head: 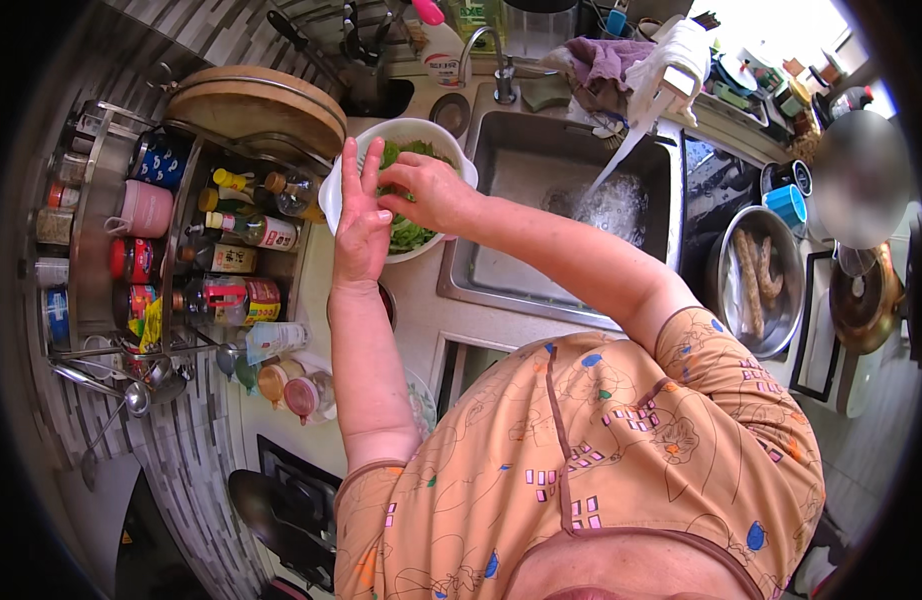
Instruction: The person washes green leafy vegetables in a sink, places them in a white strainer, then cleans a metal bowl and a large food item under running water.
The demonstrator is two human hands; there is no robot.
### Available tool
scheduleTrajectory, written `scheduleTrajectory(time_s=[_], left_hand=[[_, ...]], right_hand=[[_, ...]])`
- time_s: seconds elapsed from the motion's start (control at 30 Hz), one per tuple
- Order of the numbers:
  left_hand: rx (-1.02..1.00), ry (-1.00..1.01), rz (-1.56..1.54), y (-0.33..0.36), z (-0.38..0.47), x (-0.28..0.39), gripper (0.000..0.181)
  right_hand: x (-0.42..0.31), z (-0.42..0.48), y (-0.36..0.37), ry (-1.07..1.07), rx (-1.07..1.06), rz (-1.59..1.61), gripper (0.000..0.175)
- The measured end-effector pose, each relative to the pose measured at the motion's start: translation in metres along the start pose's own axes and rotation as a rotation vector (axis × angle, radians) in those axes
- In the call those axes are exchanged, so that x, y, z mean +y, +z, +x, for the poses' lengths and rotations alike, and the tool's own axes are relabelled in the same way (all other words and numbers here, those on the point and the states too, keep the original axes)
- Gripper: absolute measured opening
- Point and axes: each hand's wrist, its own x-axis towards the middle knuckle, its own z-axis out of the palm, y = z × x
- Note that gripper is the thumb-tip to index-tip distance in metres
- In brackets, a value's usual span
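Note:
In front of me a white bowl (327, 201) with side handles holds green leafy vegetables (410, 235). My left hand (363, 225) is raised over the bowl's left side, palm turned up, with two fingers stretched upward and the thumb bent inward. From the right, my right hand (435, 193) reaches across above the greens. Its fingers are bent and close to my left hand's fingers. Whether its fingertips pinch a leaf is hidden. Right of the bowl is a stainless steel sink (498, 259), where a stream of water (615, 161) splashes down.
A round wooden chopping board (255, 112) leans behind the bowl. Bottles such as a glass sauce bottle (262, 230) crowd a rack at left. A steel basin (795, 300) with long brown food pieces (750, 277) sits at right. A chrome faucet (504, 86) stands behind the sink.

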Motion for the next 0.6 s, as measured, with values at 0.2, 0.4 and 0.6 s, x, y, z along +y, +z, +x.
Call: scheduleTrajectory(time_s=[0.2, 0.4, 0.6], left_hand=[[0.055, -0.017, 0.035, -0.001, -0.003, 0.013, 0.089], [0.08, 0.075, -0.277, -0.029, -0.003, 0.015, 0.063], [0.126, 0.11, -0.406, -0.027, 0.001, 0.001, 0.056]], right_hand=[[0.018, 0.008, -0.007, 0.06, 0.111, 0.015, 0.011], [0.04, 0.009, -0.002, 0.132, -0.007, -0.079, 0.014], [0.028, 0.003, 0.004, 0.176, -0.063, 0.073, 0.027]])
